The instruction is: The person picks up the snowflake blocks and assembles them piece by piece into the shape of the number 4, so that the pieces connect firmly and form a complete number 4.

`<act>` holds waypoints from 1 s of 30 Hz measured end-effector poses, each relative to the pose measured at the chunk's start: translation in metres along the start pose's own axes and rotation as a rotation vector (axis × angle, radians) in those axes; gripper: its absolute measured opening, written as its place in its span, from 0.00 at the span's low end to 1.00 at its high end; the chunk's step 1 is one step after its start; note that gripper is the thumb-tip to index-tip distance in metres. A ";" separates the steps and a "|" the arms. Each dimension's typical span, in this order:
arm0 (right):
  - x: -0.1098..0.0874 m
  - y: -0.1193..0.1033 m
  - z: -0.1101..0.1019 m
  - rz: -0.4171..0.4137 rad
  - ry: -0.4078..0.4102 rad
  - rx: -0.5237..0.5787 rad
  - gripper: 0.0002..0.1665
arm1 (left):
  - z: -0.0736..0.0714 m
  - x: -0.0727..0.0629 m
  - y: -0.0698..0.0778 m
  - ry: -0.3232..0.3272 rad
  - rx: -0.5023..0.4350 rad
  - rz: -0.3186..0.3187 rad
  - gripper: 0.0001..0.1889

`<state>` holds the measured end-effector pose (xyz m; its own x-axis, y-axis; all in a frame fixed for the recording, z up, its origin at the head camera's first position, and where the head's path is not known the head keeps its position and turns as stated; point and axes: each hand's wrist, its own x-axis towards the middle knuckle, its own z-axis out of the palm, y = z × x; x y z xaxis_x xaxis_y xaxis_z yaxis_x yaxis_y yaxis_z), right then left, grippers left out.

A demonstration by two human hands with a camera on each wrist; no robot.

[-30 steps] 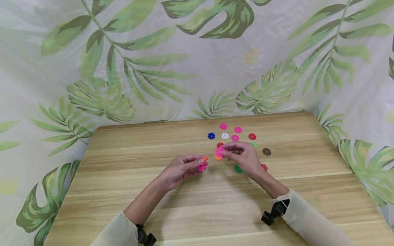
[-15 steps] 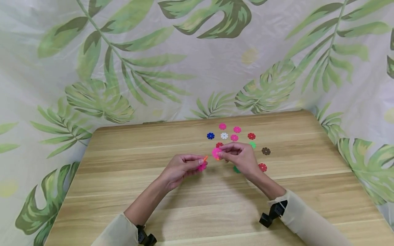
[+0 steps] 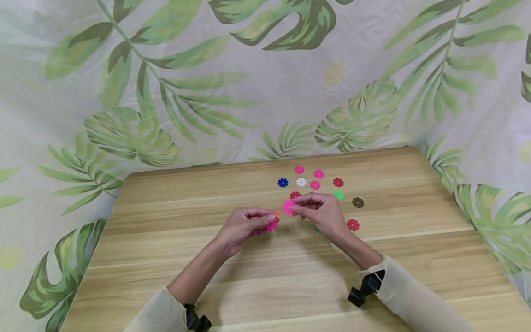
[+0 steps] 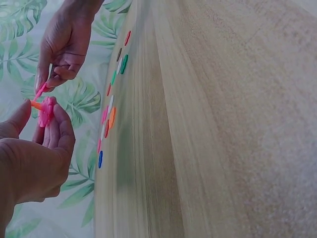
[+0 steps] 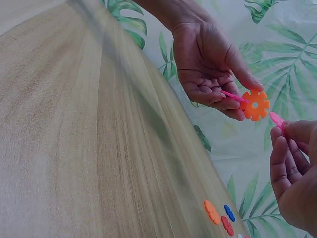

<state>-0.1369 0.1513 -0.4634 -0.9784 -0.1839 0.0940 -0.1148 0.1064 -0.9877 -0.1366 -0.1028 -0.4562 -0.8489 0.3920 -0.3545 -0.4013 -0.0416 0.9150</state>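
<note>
Orange and nearly edge-on at the centre of the head view, a notched disc (image 3: pixel 277 213) is pinched by the left hand (image 3: pixel 243 228), with a pink disc (image 3: pixel 271 225) joined crosswise to it. A second pink disc (image 3: pixel 287 207), slightly right of centre, is held in a narrow pinch by the right hand (image 3: pixel 321 213), just beside the orange one. Loose discs (image 3: pixel 315 185) of several colours, blue and brown among them, are scattered on the wooden table (image 3: pixel 282 286), right of centre in the same view.
</note>
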 end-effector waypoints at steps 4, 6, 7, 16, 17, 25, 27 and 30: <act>0.000 0.000 0.001 0.000 -0.008 -0.003 0.11 | 0.000 0.001 0.000 0.011 0.000 0.004 0.14; 0.001 0.000 0.002 -0.004 -0.008 -0.003 0.11 | 0.001 0.001 0.000 0.014 -0.001 0.006 0.14; 0.001 0.000 0.002 -0.007 -0.009 -0.003 0.11 | 0.001 0.001 0.000 0.016 -0.003 0.006 0.14; -0.001 0.000 0.003 -0.033 -0.024 -0.002 0.11 | 0.005 -0.001 0.003 0.016 -0.003 0.011 0.13; -0.001 0.000 0.003 -0.034 -0.024 -0.004 0.11 | 0.005 -0.001 0.003 0.018 0.000 0.012 0.13; -0.001 0.000 0.004 -0.046 -0.023 -0.007 0.10 | 0.006 0.001 0.002 0.056 0.043 0.015 0.14; -0.001 0.000 0.005 -0.049 -0.023 -0.002 0.09 | 0.007 0.001 0.002 0.064 0.048 0.016 0.14; -0.001 -0.001 0.005 -0.052 -0.018 0.006 0.09 | 0.008 0.001 0.004 0.083 0.050 0.011 0.12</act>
<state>-0.1346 0.1462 -0.4633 -0.9679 -0.2070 0.1425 -0.1641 0.0908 -0.9823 -0.1364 -0.0946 -0.4518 -0.8797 0.3138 -0.3572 -0.3758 0.0010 0.9267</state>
